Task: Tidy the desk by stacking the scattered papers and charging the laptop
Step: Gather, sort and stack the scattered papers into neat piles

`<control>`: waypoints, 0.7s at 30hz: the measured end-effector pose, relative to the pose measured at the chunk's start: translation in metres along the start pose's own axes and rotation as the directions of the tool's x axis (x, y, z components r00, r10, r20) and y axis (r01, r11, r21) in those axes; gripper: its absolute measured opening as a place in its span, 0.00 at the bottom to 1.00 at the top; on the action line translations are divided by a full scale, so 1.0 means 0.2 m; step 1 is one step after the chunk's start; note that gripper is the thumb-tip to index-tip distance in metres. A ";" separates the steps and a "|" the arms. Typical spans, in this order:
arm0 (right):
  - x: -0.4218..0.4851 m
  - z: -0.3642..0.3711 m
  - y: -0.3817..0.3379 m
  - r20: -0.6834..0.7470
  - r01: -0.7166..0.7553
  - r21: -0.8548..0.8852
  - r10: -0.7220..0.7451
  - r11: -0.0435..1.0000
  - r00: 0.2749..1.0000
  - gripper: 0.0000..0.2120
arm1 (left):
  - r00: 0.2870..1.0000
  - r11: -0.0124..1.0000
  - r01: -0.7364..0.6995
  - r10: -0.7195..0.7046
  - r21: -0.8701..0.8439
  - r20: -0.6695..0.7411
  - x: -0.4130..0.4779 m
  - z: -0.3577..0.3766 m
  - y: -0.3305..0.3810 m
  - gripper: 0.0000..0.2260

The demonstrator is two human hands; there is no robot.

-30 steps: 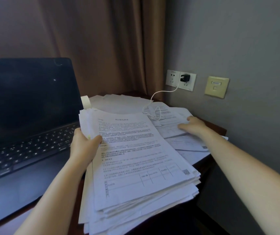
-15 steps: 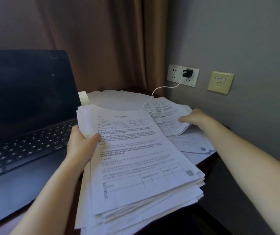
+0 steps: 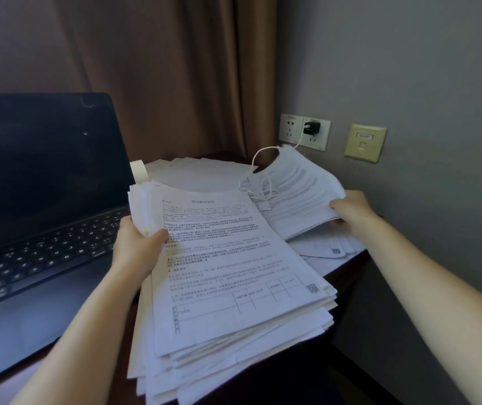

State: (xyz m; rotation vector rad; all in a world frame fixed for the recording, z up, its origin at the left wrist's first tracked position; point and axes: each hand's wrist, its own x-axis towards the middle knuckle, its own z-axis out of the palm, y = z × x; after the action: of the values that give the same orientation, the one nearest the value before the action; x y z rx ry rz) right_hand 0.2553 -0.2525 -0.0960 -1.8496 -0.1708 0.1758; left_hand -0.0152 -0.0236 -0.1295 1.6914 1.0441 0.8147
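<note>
My left hand (image 3: 137, 247) grips a thick stack of printed papers (image 3: 233, 282) by its left edge, thumb on the top sheet. My right hand (image 3: 350, 209) pinches the right edge of a thinner bundle of sheets (image 3: 298, 194) and holds it tilted up off the desk. A white charging cable (image 3: 258, 176) lies looped over that bundle and runs up to a black charger (image 3: 311, 128) plugged into the wall socket. More loose papers (image 3: 330, 249) lie flat under the lifted bundle, and others (image 3: 201, 173) lie at the back of the desk. The open laptop (image 3: 43, 206), screen dark, stands at the left.
A roll of pale tape (image 3: 139, 171) stands between the laptop screen and the papers. Brown curtains (image 3: 160, 74) hang behind the desk. The grey wall on the right carries a white socket panel (image 3: 290, 131) and a beige data port (image 3: 364, 142). The dark desk edge (image 3: 348, 264) ends near my right forearm.
My right hand has closed on the bundle of sheets at the right and lifted its edge, tipping it up with the cable loops on it. The stack in my left hand has stayed put.
</note>
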 end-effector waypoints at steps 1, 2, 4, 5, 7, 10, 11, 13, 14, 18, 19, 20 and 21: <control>0.00 -0.06 0.02 -0.055 0.002 0.028 0.000 1.000 0.999 0.12 | 1.000 1.000 0.000 0.000 0.004 0.000 0.00 0.00 0.00 0.23; -0.01 -0.12 0.05 -0.097 0.001 0.065 0.005 0.998 0.995 0.12 | 1.000 1.000 0.001 -0.001 0.005 0.000 0.00 0.00 0.01 0.23; -0.04 -0.24 0.09 -0.150 -0.005 0.163 0.030 0.987 0.988 0.11 | 1.000 1.000 0.008 -0.008 0.005 -0.002 0.00 0.00 0.01 0.23; -0.07 -0.28 0.11 -0.165 -0.007 0.221 0.044 0.975 0.985 0.11 | 1.000 1.000 0.011 -0.011 0.007 -0.005 0.00 0.00 0.00 0.22; -0.12 -0.36 0.14 -0.194 0.000 0.325 0.066 0.946 0.979 0.12 | 1.000 1.000 0.001 -0.001 0.029 -0.010 0.01 0.00 0.00 0.21; -0.22 -0.43 0.18 -0.198 0.000 0.413 0.090 0.911 0.976 0.12 | 1.000 0.998 -0.012 0.012 0.058 -0.004 0.01 -0.01 0.00 0.20; -0.25 -0.44 0.19 -0.189 -0.004 0.432 0.095 0.902 0.977 0.11 | 1.000 0.998 -0.008 0.008 0.063 -0.002 0.01 -0.01 0.00 0.20; -0.32 -0.45 0.19 -0.160 -0.010 0.478 0.099 0.878 0.982 0.10 | 1.000 0.998 -0.006 0.006 0.060 0.002 -0.01 -0.01 0.01 0.20; -0.36 -0.44 0.18 -0.141 -0.015 0.502 0.099 0.865 0.985 0.10 | 1.000 0.998 -0.008 0.007 0.056 0.008 -0.01 -0.01 0.02 0.19; -0.55 -0.37 0.14 -0.004 -0.035 0.520 0.044 0.854 0.999 0.09 | 0.999 0.998 0.003 -0.005 0.055 0.038 -0.03 -0.01 0.04 0.18; -0.60 -0.33 0.13 0.043 -0.042 0.511 0.023 0.859 0.999 0.09 | 0.999 0.998 0.008 -0.011 0.057 0.050 -0.03 -0.01 0.04 0.20; -0.65 -0.29 0.12 0.094 -0.053 0.496 0.007 0.867 0.996 0.09 | 0.998 0.998 0.010 -0.014 0.061 0.057 -0.03 -0.02 0.05 0.21; -0.71 -0.25 0.10 0.147 -0.067 0.479 -0.005 0.875 0.989 0.09 | 0.998 0.998 0.021 -0.025 0.062 0.063 -0.03 -0.02 0.05 0.22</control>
State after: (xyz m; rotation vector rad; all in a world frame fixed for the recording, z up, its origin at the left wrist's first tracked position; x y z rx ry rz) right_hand 0.1279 -0.3340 -0.0968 -1.3385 -0.1788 0.3435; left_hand -0.0179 -0.0300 -0.1197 1.7427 1.0523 0.7158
